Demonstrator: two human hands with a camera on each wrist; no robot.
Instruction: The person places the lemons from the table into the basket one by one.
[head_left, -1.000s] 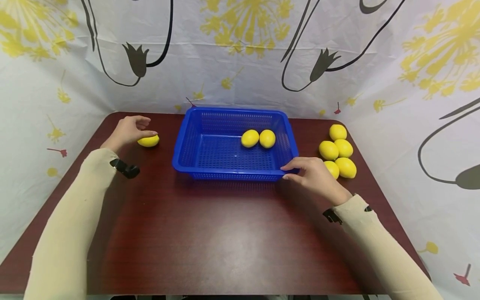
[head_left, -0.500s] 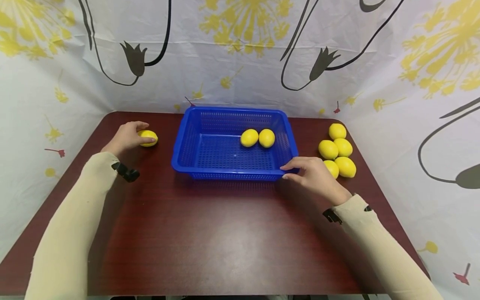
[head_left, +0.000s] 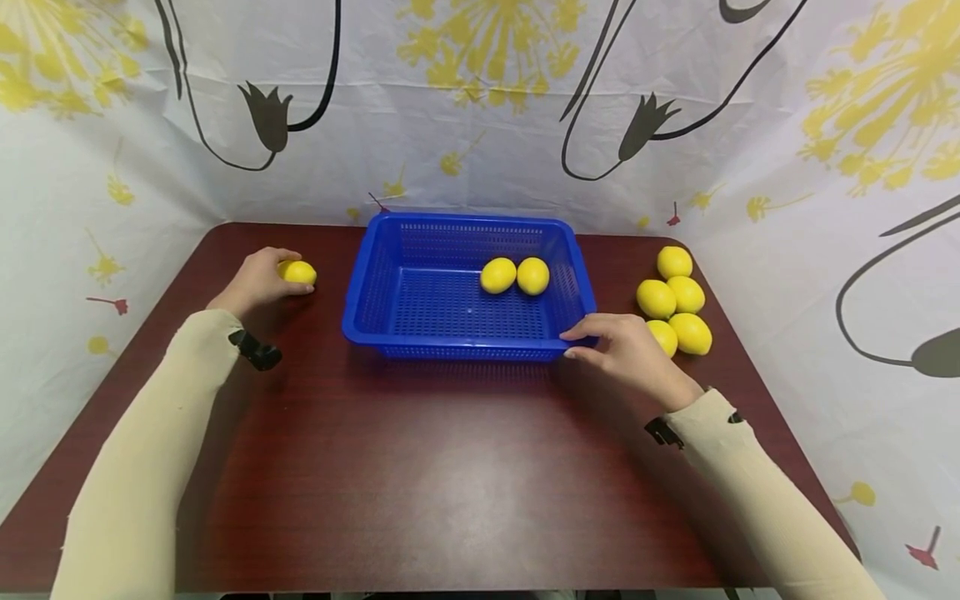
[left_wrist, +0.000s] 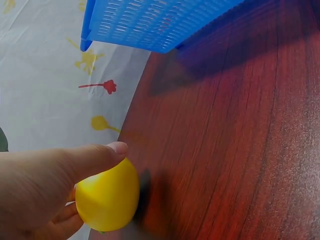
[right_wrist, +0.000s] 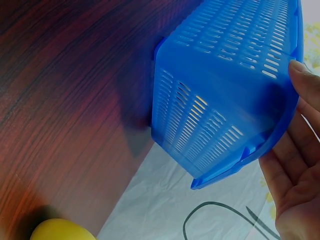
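At the far left of the table, my left hand (head_left: pixel 255 283) grips a yellow lemon (head_left: pixel 298 272) between thumb and fingers. In the left wrist view the thumb lies over the lemon (left_wrist: pixel 110 200), with the fingers partly hidden behind it. A blue plastic basket (head_left: pixel 465 342) with slotted sides stands at the back middle. Its near right corner is held by my right hand (head_left: pixel 633 354), thumb and fingers pinching the rim. Inside the basket lie two lemons, one (head_left: pixel 498 276) beside the other (head_left: pixel 533 276), toward the right.
Several lemons (head_left: pixel 686 295) sit grouped at the table's right side, beyond my right hand. The dark red wooden table (head_left: pixel 450 467) ends at the back against a patterned white cloth (head_left: pixel 465 179), which also hangs along both sides.
My left hand has come down from above the lemon, and its thumb and fingers have closed round it. The right hand stays on the basket's corner.
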